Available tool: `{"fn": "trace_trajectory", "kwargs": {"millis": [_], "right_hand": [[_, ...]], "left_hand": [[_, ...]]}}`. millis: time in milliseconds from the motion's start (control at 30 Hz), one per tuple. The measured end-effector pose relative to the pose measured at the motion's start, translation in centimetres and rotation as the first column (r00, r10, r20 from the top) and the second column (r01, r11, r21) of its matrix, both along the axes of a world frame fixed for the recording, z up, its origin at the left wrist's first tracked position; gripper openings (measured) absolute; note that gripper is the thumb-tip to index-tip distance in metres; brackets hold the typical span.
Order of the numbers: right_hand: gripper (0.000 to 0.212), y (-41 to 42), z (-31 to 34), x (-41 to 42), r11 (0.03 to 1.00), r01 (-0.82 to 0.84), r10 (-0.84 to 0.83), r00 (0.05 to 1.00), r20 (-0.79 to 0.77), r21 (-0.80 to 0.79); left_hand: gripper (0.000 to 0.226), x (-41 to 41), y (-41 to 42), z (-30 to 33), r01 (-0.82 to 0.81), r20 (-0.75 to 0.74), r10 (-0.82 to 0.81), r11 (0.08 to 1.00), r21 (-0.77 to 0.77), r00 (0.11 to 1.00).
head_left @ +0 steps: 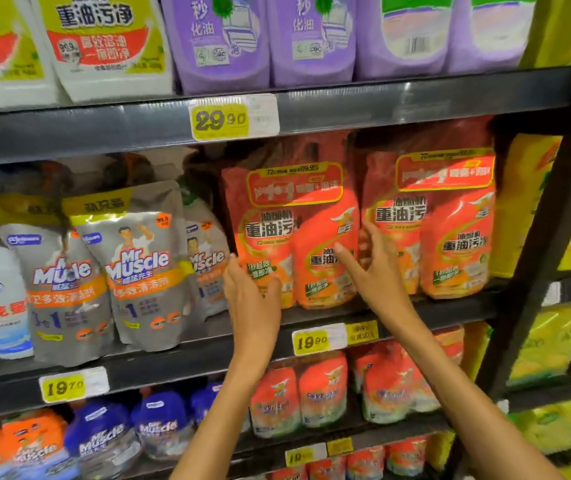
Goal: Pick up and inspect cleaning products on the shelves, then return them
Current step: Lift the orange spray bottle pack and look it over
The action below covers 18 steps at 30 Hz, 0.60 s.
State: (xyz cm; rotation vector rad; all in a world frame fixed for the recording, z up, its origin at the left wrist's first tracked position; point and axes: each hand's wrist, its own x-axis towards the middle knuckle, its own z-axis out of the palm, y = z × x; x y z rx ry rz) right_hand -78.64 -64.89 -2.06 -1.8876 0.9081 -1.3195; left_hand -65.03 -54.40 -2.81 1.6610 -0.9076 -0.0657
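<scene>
Shelving, dark metal, 4 tiers in view, packed with refill pouches. Top tier: white-and-yellow and purple pouches. Middle tier: grey Mr Muscle pouches on the left, 2 orange-red twin-packs on the right. Lower tiers: blue and orange packs, small and blurred.

The task's thing here looks to be the left orange twin-pack; it stands upright at the front of the middle tier, just beside its neighbour twin-pack and above the yellow 19.90 price tag.

Left hand: fingers straight, flat against the pack's lower left edge. Grip apart, nothing clamped.
Right hand: fingers spread, reaching at the pack's right edge, into the gap between the 2 twin-packs. Grip apart too; whether it touches the film I cannot tell.

Judgement: a 2-handed take or set-down of the pack, and which one I cannot tell. To do it well: hold both side edges low, keep the pack upright and face out, and mind the leaning grey pouch beside the left hand, which could tip.
</scene>
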Motion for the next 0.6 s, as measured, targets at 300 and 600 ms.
{"fn": "trace_trajectory", "kwargs": {"millis": [300, 600], "right_hand": [[0.062, -0.2, 0.5, 0.7, 0.997, -0.026, 0.033, 0.995, 0.098, -0.071], [0.060, 0.9, 0.8, 1.2, 0.978, -0.204, 0.204, 0.924, 0.324, -0.032]], "left_hand": [[0.046, -1.2, -2.7, -1.1, -0.099, -0.036, 0.099, 0.995, 0.010, 0.994], [0.044, -1.0, -2.2, -1.1, -0.029, -0.031, 0.028, 0.999, -0.022, 0.999]]}}
